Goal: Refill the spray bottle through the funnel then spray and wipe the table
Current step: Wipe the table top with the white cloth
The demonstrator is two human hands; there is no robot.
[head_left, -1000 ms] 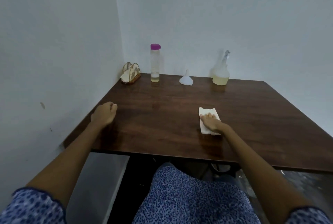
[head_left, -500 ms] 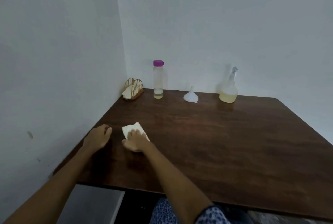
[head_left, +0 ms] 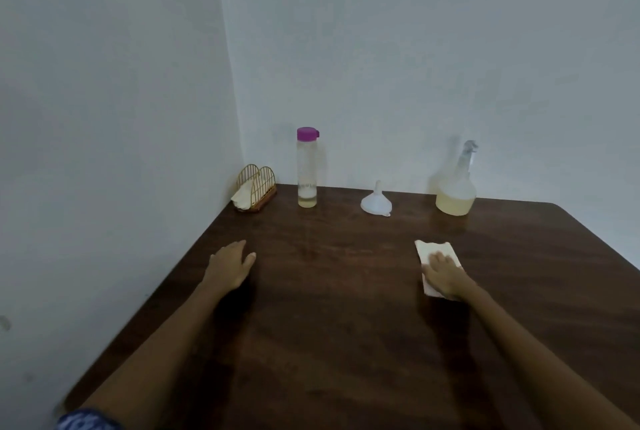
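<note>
Hands: right hand flat, pressing white cloth right of centre; left hand relaxed on tabletop, holding nothing; unwiped stretch lies leftward.

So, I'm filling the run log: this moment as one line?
phase: wiping | right hand: presses tissue on table | left hand: rests on table | spray bottle: standing at back

A plain domestic dining corner, it seems: a dark brown wooden table pushed into the angle of two bare pale walls. A gold wire napkin holder with white napkins and a clear bottle with a purple cap stand at the back.
</note>
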